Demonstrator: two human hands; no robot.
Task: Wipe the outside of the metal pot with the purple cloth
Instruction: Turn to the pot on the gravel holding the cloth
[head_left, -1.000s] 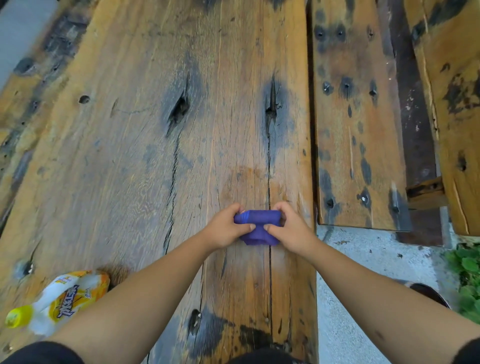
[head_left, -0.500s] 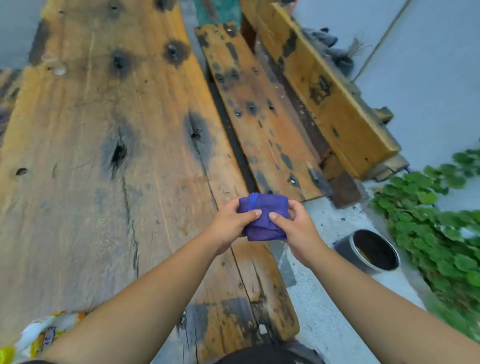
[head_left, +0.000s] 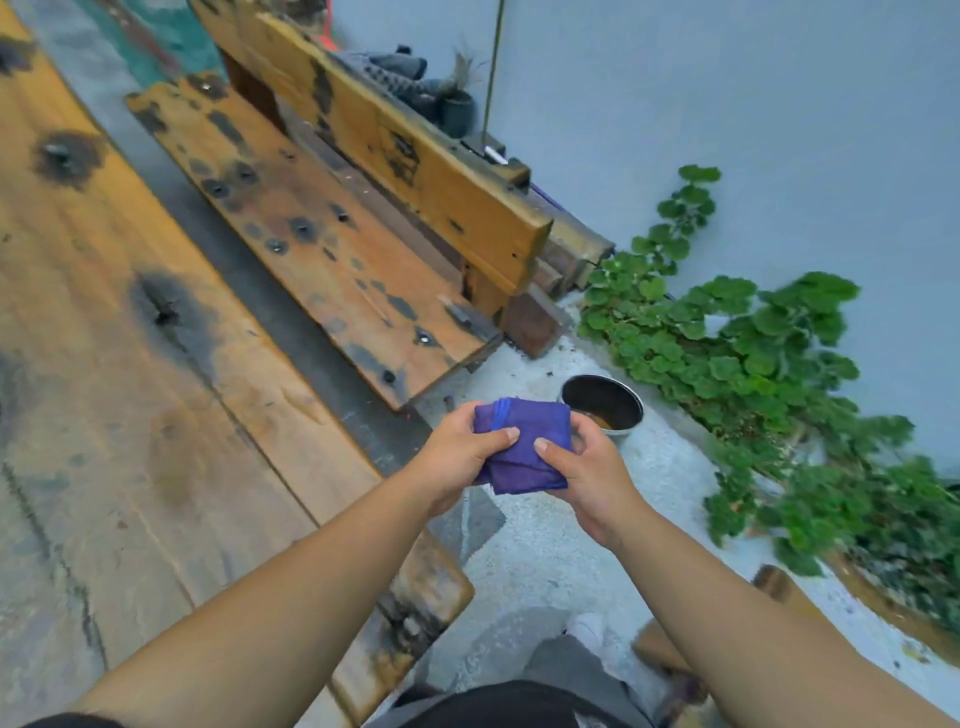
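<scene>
Both hands hold the folded purple cloth (head_left: 524, 447) in front of the body, above the ground past the end of the counter (head_left: 156, 415). The left hand (head_left: 457, 457) pinches its left edge, thumb on top; the right hand (head_left: 587, 478) clamps the right edge, fingers (head_left: 545, 446) closed over the fold. The metal pot (head_left: 602, 402) stands upright on the pale concrete floor (head_left: 545, 545), mouth up, dark inside with brownish residue. From the cloth it lies at about 1 o'clock, just beyond the right hand, which partly hides its near rim. The right hand is clearly nearer. Judging from this, the cloth has not yet met the pot's wall; wiping has not begun.
</scene>
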